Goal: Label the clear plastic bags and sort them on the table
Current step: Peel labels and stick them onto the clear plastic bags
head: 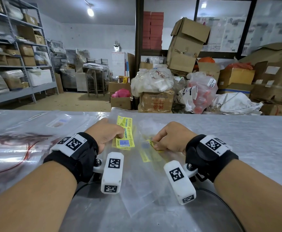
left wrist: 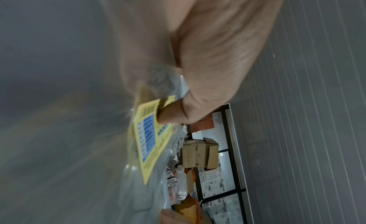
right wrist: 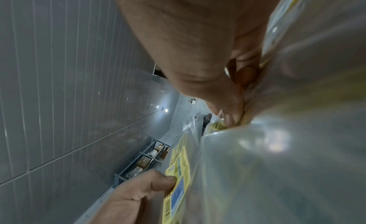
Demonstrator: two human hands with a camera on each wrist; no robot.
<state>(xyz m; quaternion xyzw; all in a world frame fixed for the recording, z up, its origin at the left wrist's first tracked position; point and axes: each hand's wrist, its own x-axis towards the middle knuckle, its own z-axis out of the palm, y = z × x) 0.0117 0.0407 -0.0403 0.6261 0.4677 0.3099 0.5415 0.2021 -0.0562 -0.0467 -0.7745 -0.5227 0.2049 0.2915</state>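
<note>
A stack of clear plastic bags (head: 137, 174) lies on the steel table in front of me. Two yellow "KEK PANDAN" labels (head: 126, 133) show on the bags at the stack's far end. My left hand (head: 120, 136) has curled fingers and pinches a labelled bag, thumb on the yellow label (left wrist: 150, 133). The right wrist view shows that thumb on the label (right wrist: 179, 179) too. My right hand (head: 155, 145) pinches the edge of another clear bag (right wrist: 277, 149), where a yellow label (head: 149, 142) shows through the plastic. Its fingertips (right wrist: 234, 116) close on the film.
More clear bags with red print (head: 14, 148) cover the table's left part. Bare steel table (head: 237, 139) lies to the right. Beyond the far edge stand cardboard boxes (head: 157, 101), filled plastic sacks (head: 152, 79) and metal shelving (head: 19, 64).
</note>
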